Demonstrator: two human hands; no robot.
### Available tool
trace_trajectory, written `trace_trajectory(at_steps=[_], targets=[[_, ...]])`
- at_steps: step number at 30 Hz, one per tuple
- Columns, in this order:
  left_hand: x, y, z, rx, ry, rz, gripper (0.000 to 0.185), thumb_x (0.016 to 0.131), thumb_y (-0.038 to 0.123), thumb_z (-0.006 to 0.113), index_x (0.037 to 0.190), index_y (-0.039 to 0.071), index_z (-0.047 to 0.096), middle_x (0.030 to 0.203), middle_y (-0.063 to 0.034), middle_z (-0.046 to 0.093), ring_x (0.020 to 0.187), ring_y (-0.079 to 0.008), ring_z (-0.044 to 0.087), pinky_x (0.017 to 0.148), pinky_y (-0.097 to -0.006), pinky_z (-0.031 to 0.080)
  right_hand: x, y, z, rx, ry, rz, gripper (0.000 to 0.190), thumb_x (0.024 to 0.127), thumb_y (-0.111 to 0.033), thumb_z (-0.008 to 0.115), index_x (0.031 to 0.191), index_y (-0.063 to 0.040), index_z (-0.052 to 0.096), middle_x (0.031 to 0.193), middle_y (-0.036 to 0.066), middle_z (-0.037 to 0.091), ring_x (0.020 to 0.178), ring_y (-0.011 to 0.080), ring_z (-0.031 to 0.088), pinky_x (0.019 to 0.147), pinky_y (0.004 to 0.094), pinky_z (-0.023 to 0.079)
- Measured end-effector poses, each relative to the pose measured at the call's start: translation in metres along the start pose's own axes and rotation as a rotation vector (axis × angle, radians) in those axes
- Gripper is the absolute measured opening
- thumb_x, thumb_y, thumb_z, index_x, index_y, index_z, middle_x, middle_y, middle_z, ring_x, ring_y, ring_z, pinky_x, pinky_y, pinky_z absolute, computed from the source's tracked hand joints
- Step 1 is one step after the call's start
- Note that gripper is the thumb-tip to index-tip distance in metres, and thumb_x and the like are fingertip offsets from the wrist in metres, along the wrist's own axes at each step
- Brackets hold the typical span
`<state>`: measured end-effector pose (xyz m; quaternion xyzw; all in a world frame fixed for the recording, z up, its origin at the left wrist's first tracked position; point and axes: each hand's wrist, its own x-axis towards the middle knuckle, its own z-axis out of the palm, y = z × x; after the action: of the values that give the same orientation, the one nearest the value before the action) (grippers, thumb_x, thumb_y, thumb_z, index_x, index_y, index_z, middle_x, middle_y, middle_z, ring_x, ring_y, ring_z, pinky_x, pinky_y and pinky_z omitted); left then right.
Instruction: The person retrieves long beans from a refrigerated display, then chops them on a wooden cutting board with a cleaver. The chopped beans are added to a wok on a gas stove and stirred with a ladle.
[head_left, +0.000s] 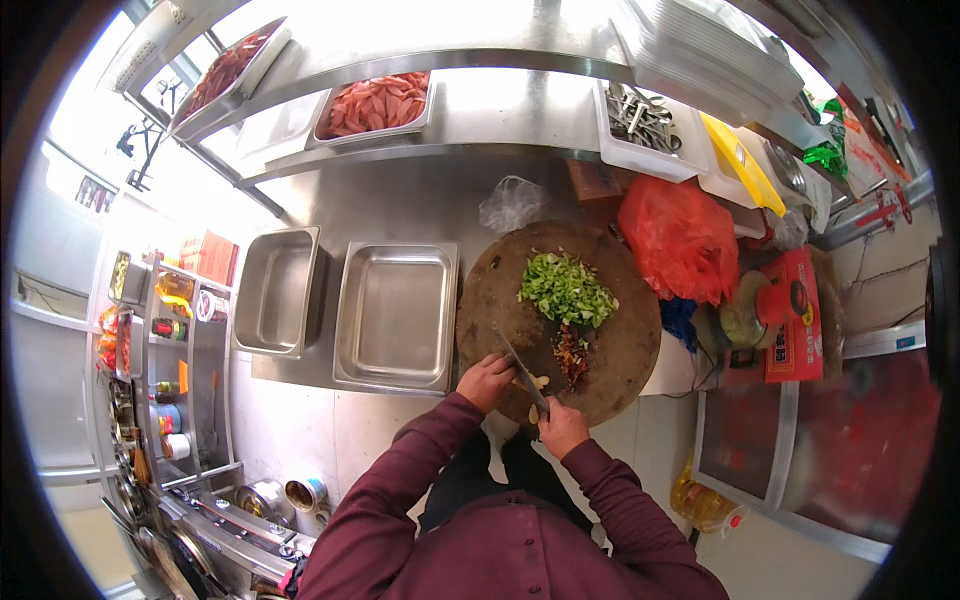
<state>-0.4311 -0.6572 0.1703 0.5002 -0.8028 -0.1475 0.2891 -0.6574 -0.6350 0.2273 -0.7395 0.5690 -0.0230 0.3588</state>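
Observation:
A round wooden chopping block (480, 300) stands before me. My right hand (564, 429) grips the handle of a kitchen knife (517, 364), whose blade slants up and left across the near part of the block. Just left of the blade, the curled fingers of my left hand (486, 382) hold down a pale yellow piece of food, mostly hidden. Pale slices (538, 381) lie by the blade, and another pale piece (533, 414) sits close to my right hand. Chopped green vegetable (566, 289) is heaped farther back, with chopped red chilli (572, 360) below it.
Two steel pans (397, 315) (274, 292) stand left of the block. Behind it lies a clear plastic bag (513, 204); a red plastic bag (679, 236) crowds its right edge. Shelves above hold a tray of sliced meat (379, 105) and a cutlery tub (641, 120). An oil bottle (705, 502) is low at right.

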Motion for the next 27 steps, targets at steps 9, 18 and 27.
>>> trace_trajectory(at_steps=[9, 18, 27], targets=[[0.000, 0.000, -0.005, 0.004, 0.095, -0.067, 0.028, 0.075, 0.009, 0.070, 0.102, 0.009, 0.071, 0.106, -0.0083, 0.066, 0.095, -0.0299, 0.064, 0.083, -0.0382, 0.055, -0.007, 0.000, -0.006, 0.071, 0.066, -0.065, 0.031, 0.092, -0.017, 0.057, 0.119, -0.001, 0.062, 0.092, 0.026, 0.070, 0.087, 0.0448, 0.067, 0.076, 0.0541, 0.053], [-0.004, -0.002, -0.012, -0.027, 0.069, -0.063, 0.030, 0.079, 0.007, 0.065, 0.109, 0.007, 0.071, 0.112, -0.0089, 0.066, 0.098, -0.0292, 0.063, 0.084, -0.0378, 0.054, -0.045, -0.012, -0.028, -0.025, 0.030, -0.026, 0.027, 0.090, -0.016, 0.060, 0.112, -0.001, 0.063, 0.084, 0.025, 0.068, 0.080, 0.0446, 0.066, 0.071, 0.0542, 0.052], [-0.002, 0.002, -0.012, -0.010, 0.057, -0.089, 0.027, 0.079, 0.008, 0.067, 0.105, 0.006, 0.070, 0.111, -0.0090, 0.066, 0.097, -0.0287, 0.063, 0.084, -0.0364, 0.054, -0.013, -0.003, 0.006, 0.009, 0.085, -0.046, 0.027, 0.091, -0.016, 0.059, 0.113, -0.001, 0.063, 0.086, 0.025, 0.069, 0.082, 0.0455, 0.066, 0.073, 0.0552, 0.052]])
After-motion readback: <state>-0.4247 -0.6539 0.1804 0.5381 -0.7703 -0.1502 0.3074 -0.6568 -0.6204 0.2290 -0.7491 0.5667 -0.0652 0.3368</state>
